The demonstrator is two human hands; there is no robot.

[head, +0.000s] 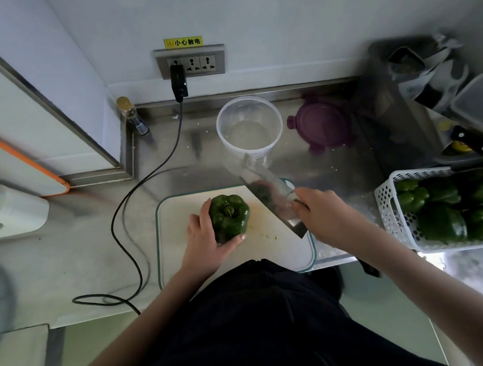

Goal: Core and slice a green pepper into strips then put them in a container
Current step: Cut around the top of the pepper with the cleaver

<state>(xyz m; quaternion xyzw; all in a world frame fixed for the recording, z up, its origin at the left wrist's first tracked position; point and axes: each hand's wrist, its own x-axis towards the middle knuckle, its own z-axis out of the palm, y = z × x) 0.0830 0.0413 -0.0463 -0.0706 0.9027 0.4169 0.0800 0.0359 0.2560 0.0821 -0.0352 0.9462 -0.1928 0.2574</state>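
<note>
Upright, green pepper in left hand, right hand beside

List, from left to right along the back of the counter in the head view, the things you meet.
Small bottle → black plug and cable → clear round container → purple lid → dark bag of clutter in the right corner.

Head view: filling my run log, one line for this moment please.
left hand holds whole pepper on board | right hand holds cleaver | container empty
</note>
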